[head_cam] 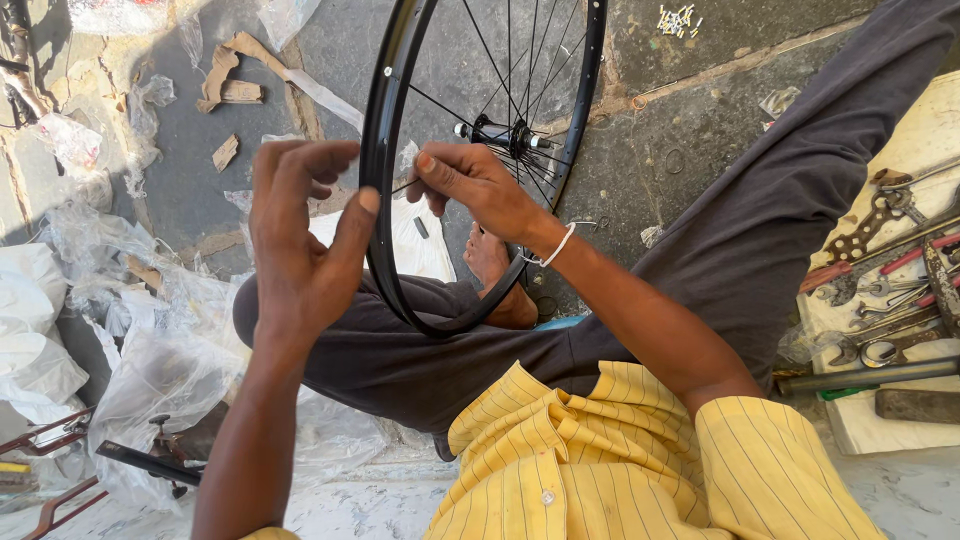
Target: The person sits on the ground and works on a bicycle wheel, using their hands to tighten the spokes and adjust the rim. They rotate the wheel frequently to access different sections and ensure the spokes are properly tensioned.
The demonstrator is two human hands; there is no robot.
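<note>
Cropping wheel rim (378, 170) top; left hand (300, 240) covers spoke end.
</note>
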